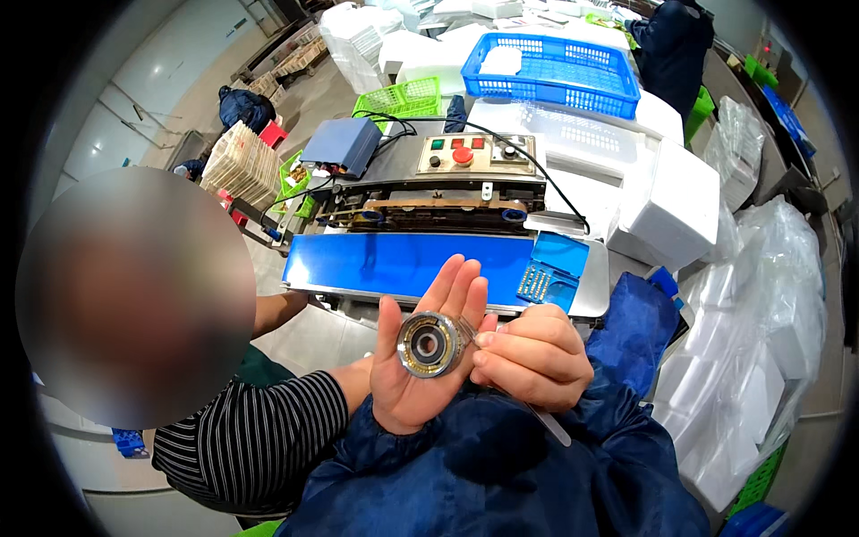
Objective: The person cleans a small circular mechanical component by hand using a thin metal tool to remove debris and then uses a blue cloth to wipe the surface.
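Note:
My left hand (407, 394) is turned palm up with its fingers stretched out, and a round metal wheel (429, 344) rests on it. The wheel has a dark hub and a gold-coloured inner ring. Beside it, my right hand (537, 358) pinches a pair of metal tweezers (549, 426). Their thin tips reach the wheel's right side, and the rounded end sticks out below my hand. Whether the tips grip anything is too small to tell. Just beyond my right hand, a blue case (562, 255) lies open, with rows of small brass-coloured pieces (535, 285).
Ahead stands a machine with a blue conveyor belt (385, 264) and a button panel (465, 154). Another person's striped sleeve (268, 430) is close on my left. White foam boxes (671, 206) and a blue crate (550, 89) stand beyond; plastic-wrapped foam (743, 358) is at right.

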Tool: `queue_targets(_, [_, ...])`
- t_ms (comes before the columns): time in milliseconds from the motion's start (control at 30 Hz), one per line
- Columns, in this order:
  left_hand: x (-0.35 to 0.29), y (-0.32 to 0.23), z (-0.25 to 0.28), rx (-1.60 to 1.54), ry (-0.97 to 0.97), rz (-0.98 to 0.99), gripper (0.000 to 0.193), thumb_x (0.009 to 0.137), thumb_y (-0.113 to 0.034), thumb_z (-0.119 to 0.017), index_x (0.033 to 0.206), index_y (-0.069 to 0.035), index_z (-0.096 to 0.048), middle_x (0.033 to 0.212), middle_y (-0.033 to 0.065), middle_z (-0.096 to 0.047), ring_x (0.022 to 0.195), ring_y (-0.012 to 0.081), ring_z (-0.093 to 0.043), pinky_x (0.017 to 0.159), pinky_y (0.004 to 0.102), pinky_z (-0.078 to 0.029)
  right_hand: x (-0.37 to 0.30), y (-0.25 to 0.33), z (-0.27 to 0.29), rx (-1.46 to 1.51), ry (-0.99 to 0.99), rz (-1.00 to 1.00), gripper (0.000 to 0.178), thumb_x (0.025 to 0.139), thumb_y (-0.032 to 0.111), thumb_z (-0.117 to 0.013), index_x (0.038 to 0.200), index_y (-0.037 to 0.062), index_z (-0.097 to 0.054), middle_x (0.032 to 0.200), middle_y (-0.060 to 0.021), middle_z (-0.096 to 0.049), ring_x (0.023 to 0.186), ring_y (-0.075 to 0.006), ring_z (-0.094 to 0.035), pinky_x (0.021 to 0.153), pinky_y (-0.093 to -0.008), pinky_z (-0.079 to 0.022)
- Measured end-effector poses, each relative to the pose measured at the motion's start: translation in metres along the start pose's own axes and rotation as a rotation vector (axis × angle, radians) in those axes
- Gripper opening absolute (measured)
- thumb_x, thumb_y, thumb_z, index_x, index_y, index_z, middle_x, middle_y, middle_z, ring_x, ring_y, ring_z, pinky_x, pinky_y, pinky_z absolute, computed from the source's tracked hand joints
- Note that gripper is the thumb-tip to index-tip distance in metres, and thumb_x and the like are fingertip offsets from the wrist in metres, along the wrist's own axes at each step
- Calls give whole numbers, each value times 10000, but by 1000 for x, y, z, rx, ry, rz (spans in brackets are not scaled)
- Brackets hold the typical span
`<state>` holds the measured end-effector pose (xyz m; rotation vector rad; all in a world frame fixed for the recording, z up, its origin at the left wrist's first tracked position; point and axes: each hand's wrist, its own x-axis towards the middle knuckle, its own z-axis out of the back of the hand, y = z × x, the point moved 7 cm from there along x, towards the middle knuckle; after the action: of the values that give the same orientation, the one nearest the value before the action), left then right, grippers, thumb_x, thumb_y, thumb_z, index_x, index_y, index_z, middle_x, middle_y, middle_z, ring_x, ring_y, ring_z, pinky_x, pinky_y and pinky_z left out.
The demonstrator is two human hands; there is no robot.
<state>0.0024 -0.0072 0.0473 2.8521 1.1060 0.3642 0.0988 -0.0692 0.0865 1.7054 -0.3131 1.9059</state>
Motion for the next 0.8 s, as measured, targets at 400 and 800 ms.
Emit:
queue_targets(400, [9,-1,9,-8,-128,-84,572,941,-351,-477,1397,-63,-286,1352,74,-442,1273,200,-383,1098,415,-252,-4,6,-1,-125,23,14,253,635,141,-759,845,35,-665,883,-64,-628,733,-182,-568,560,-284,-434])
queue_targets(800, [11,-9,34,-111,-291,-86,356,956,-335,-461,1151,-41,-509,999,92,-565,994,212,-515,934,374,-401,19,-69,5,763,128,-865,216,782,23,-688,942,-45,-561,867,-118,-628,844,-164,-607,772,-270,-480])
